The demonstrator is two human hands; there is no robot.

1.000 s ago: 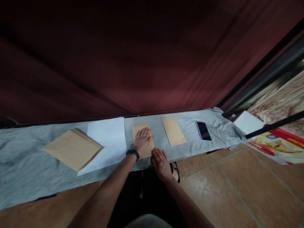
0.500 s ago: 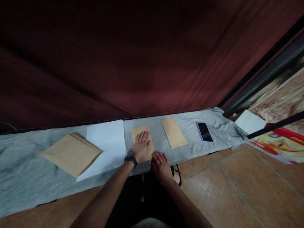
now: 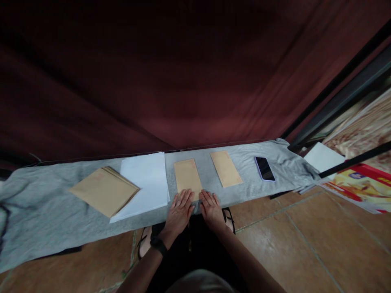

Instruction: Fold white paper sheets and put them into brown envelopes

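- Risking a skewed middle envelope (image 3: 187,175) imo, lying flat at the front of the worktop (image 3: 250,191) and probably swiveling if getting pushed harder on one side.
- Maybe risking a crease too, from bunching the soft gray cloth (image 3: 55,219) underneath while pressing.
- Possibly slipping off the front edge, if getting dragged closer.
- Resting the left hand (image 3: 179,211) palm-down on the envelope's near end, with fingers straight, close together, thumb out, gripping nothing.
- Laying the right hand (image 3: 211,208) flat by the near right corner, with fingers likewise extended, not pinching anything. Touching paper or just cloth? Not managing to tell tbh.
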